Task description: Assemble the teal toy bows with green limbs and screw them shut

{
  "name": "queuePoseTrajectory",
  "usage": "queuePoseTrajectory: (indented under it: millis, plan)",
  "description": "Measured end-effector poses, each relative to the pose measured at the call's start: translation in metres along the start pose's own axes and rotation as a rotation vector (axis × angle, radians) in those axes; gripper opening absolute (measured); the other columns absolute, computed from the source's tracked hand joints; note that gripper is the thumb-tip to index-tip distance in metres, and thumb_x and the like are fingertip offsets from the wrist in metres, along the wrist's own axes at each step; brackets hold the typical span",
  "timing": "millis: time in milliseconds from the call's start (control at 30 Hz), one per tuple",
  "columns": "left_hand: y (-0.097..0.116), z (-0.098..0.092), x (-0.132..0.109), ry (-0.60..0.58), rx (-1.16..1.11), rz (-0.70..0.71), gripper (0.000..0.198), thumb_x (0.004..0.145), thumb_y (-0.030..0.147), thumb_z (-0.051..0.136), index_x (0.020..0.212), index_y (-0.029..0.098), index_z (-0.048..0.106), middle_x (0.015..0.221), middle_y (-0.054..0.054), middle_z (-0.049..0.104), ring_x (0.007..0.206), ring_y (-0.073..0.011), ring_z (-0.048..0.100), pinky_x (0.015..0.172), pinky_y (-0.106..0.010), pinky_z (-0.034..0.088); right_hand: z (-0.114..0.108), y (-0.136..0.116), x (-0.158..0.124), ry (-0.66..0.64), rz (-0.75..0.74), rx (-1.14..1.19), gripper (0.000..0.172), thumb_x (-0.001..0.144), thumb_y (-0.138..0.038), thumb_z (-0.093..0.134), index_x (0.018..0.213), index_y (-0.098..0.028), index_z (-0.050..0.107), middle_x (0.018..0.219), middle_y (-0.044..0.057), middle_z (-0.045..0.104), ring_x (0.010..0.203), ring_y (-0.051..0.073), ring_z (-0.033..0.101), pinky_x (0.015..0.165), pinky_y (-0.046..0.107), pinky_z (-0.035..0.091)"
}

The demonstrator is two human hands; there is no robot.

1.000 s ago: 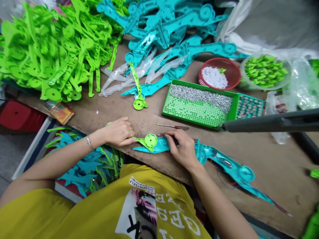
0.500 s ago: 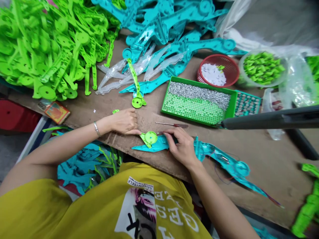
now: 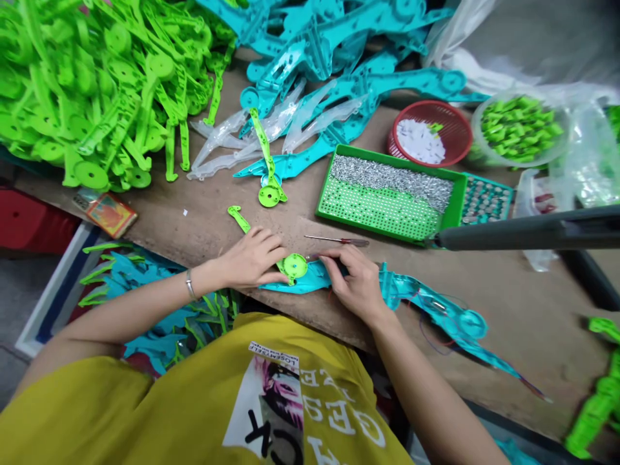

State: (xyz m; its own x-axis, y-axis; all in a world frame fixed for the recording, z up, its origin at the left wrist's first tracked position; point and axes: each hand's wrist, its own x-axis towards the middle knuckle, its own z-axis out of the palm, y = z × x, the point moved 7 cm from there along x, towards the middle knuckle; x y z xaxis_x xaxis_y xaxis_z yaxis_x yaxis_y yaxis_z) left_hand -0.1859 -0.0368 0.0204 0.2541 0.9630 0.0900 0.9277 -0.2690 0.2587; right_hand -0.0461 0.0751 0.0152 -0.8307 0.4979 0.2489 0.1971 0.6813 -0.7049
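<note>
A green plastic arm with a round disc (image 3: pixel 295 265) lies over the pointed left end of a long blue plastic shell (image 3: pixel 312 276). My left hand (image 3: pixel 259 258) is closed on the green arm, whose hooked end sticks out above the fingers. The thumb lies near the disc's lower edge. My right hand (image 3: pixel 356 278) rests over the blue shell just right of the disc, thumb and forefinger pinched together at the shell's upper edge. Whatever lies in that pinch is too small to make out. Thin wires run along the shell's right part.
Behind the hands lie a screwdriver (image 3: pixel 339 241) and a green tray (image 3: pixel 387 206) of small metal screws. Farther back are a red basket (image 3: pixel 465 132), a tub of green pieces (image 3: pixel 520 129), and piles of green arms (image 3: pixel 97 97) and blue shells (image 3: pixel 320 45). A dark bar (image 3: pixel 523 231) juts in from the right.
My left hand has turned and shifted right and down along the green arm, so its hooked end shows more. My right hand stays nearly in place.
</note>
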Motion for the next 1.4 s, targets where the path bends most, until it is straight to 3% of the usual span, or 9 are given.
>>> queuePoseTrajectory:
  millis: [400,700,833,933,1133,1200,1267,1333,1400]
  plan:
    - [0.001,0.010,0.001,-0.045,0.015,0.102,0.044,0.098,0.053,0.039,0.120,0.022,0.062,0.095,-0.007,0.063,0.089,-0.0223,0.051,0.082,-0.037,0.033,-0.003,-0.002,-0.006,-0.028,-0.046,-0.008,0.011,0.093,-0.020,0.056,0.092,-0.022,0.066,0.082,0.005,0.072,0.077,0.020,0.066,0.074,0.037,0.052]
    - [0.011,0.009,-0.008,0.049,-0.057,-0.102,0.057,0.092,0.062,0.046,0.118,0.014,0.062,0.096,-0.011,0.062,0.094,-0.0266,0.054,0.089,-0.043,0.040,-0.003,0.002,-0.006,-0.023,0.039,-0.026,0.012,0.093,-0.025,0.056,0.088,-0.022,0.067,0.079,0.004,0.072,0.076,0.021,0.067,0.074,0.037,0.052]
    - [0.025,0.004,-0.018,0.094,-0.143,-0.170,0.091,0.080,0.076,0.051,0.142,0.011,0.044,0.122,-0.018,0.061,0.123,-0.0374,0.049,0.112,-0.062,0.020,-0.005,0.005,-0.004,-0.015,0.075,-0.010,0.013,0.092,-0.026,0.057,0.087,-0.022,0.069,0.081,0.004,0.073,0.077,0.021,0.068,0.076,0.037,0.052]
    - [0.036,0.006,-0.023,0.107,-0.135,-0.215,0.108,0.078,0.078,0.052,0.153,0.007,0.022,0.139,-0.024,0.053,0.136,-0.0421,0.039,0.115,-0.067,0.006,-0.012,0.003,0.001,-0.012,0.144,0.032,0.014,0.092,-0.027,0.058,0.087,-0.022,0.070,0.083,0.004,0.074,0.078,0.021,0.069,0.076,0.036,0.053]
    - [0.043,-0.001,-0.028,0.229,-0.224,-0.327,0.117,0.077,0.080,0.051,0.155,0.008,0.002,0.142,-0.027,0.051,0.138,-0.0380,0.043,0.117,-0.064,0.008,-0.006,-0.025,0.024,-0.190,0.215,0.196,0.016,0.090,-0.029,0.060,0.086,-0.021,0.073,0.084,0.004,0.077,0.078,0.020,0.071,0.074,0.033,0.053]
    - [0.038,-0.009,-0.032,0.341,-0.254,-0.432,0.103,0.082,0.072,0.055,0.154,0.012,0.012,0.137,-0.023,0.056,0.133,-0.0339,0.049,0.116,-0.058,0.021,0.002,-0.036,0.032,-0.256,0.195,0.196,0.016,0.089,-0.026,0.059,0.086,-0.021,0.074,0.084,0.004,0.077,0.076,0.020,0.071,0.073,0.032,0.053]
    - [0.032,-0.018,-0.037,0.461,-0.196,-0.563,0.066,0.091,0.052,0.058,0.143,0.017,0.037,0.121,-0.015,0.068,0.115,-0.0277,0.060,0.107,-0.050,0.034,0.013,-0.042,0.037,-0.326,0.190,0.182,0.017,0.088,-0.024,0.059,0.084,-0.020,0.075,0.081,0.003,0.077,0.072,0.019,0.070,0.069,0.030,0.051]
    - [0.030,-0.023,-0.040,0.515,-0.106,-0.631,0.026,0.095,0.036,0.057,0.117,0.021,0.059,0.098,-0.006,0.073,0.095,-0.0224,0.065,0.097,-0.044,0.038,0.022,-0.042,0.041,-0.368,0.200,0.168,0.016,0.086,-0.023,0.059,0.082,-0.020,0.075,0.076,0.002,0.076,0.067,0.018,0.068,0.063,0.028,0.048]
    - [0.030,-0.023,-0.038,0.497,-0.052,-0.629,0.011,0.096,0.029,0.056,0.095,0.022,0.065,0.085,-0.002,0.073,0.084,-0.0195,0.063,0.091,-0.042,0.036,0.028,-0.039,0.042,-0.384,0.213,0.174,0.016,0.086,-0.024,0.060,0.080,-0.020,0.075,0.074,0.001,0.076,0.065,0.017,0.067,0.061,0.028,0.047]
